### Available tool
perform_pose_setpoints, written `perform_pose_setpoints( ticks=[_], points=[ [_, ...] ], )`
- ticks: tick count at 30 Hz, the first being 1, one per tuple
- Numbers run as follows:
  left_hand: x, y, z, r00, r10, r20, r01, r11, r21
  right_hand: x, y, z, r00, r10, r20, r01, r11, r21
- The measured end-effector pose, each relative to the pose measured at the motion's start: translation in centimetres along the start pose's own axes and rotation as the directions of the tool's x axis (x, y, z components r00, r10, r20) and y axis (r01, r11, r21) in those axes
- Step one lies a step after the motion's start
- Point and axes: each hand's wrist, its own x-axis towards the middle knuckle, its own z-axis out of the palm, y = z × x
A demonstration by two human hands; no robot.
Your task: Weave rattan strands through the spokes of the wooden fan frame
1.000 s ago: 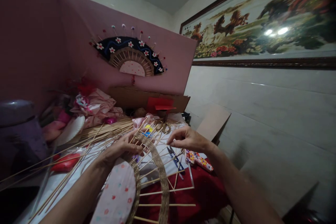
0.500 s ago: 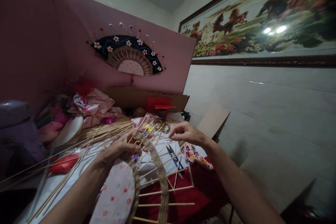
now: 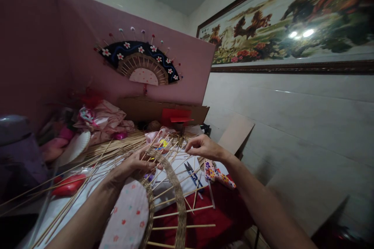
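Observation:
My left hand (image 3: 142, 162) grips the upper part of a woven fan frame (image 3: 176, 181), thumb and fingers around its thin sticks. The frame has a half-round base of pale floral cloth (image 3: 128, 214), sticks spreading outwards and two curved bands of twisted brown cord. To the right of the upper stick ends hovers my right hand (image 3: 204, 147), thumb and forefinger pinched together. What sits in that pinch, if anything, is too fine to make out. Below it, dark blue thread snips (image 3: 193, 177) lie on white paper, beside a flower-patterned glue gun (image 3: 217, 175).
Loose sticks (image 3: 113, 146) cover the table's left and back. A red packet (image 3: 70, 184) and a purple container (image 3: 22, 148) are at left. A cardboard strip (image 3: 140, 111) stands behind. A finished dark fan (image 3: 143, 54) hangs on the pink panel. Red cloth (image 3: 224, 210) lies at front right.
The view has shifted slightly, so most things appear a little further left. My left hand keeps its grip on the fan frame, and my right hand stays pinched near the stick ends.

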Motion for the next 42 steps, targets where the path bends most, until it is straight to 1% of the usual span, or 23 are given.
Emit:
perform_pose_setpoints(
  ticks=[4,11,14,19,23,26,30,33,35,37,40,42],
  points=[
    [0.0,-0.1,-0.1,1.000,-0.001,-0.006,0.001,1.000,-0.019,0.3,0.1,-0.3,1.000,0.013,-0.004,-0.013,1.000,0.018],
    [-0.2,0.3,0.2,0.999,-0.034,-0.003,0.034,0.997,-0.063,0.6,0.6,-0.3,0.999,0.029,-0.026,-0.029,0.999,-0.019],
    [0.0,0.0,-0.3,1.000,-0.017,0.003,0.017,0.997,-0.077,0.7,0.8,-0.4,0.999,0.040,-0.020,-0.040,0.999,-0.006],
    [0.5,-0.8,-1.3,0.997,0.008,0.076,0.000,0.993,-0.114,1.1,0.7,-0.7,1.000,0.023,-0.015,-0.023,1.000,-0.010],
    [0.6,-0.9,-1.2,0.998,0.014,0.066,-0.005,0.991,-0.132,1.8,0.7,-0.8,0.999,0.039,-0.029,-0.038,0.999,0.030],
    [0.5,-0.8,-0.8,0.998,0.010,0.061,-0.002,0.993,-0.121,2.6,0.9,-0.6,0.993,0.014,-0.118,-0.012,1.000,0.021],
    [0.4,-0.7,-0.4,0.997,0.018,0.072,-0.010,0.995,-0.104,4.2,1.3,-0.1,0.961,-0.040,-0.273,0.023,0.998,-0.062],
    [0.4,-0.8,-0.3,0.994,0.023,0.103,-0.012,0.994,-0.106,5.6,1.8,0.6,0.938,-0.038,-0.344,0.024,0.999,-0.046],
    [0.4,-0.8,-0.3,0.993,0.033,0.110,-0.020,0.993,-0.115,6.2,2.5,1.1,0.931,-0.017,-0.364,0.004,0.999,-0.038],
    [0.4,-0.7,-0.4,0.996,0.027,0.090,-0.016,0.994,-0.112,6.4,3.2,1.6,0.944,0.016,-0.329,-0.027,0.999,-0.028],
    [0.4,-0.6,-0.8,0.999,-0.002,0.042,0.006,0.995,-0.100,5.7,4.2,2.1,0.981,0.091,-0.174,-0.084,0.995,0.046],
    [0.4,-0.6,-1.0,1.000,-0.002,0.024,0.004,0.995,-0.104,4.8,4.4,2.2,0.990,0.116,-0.083,-0.107,0.989,0.103]
  ],
)
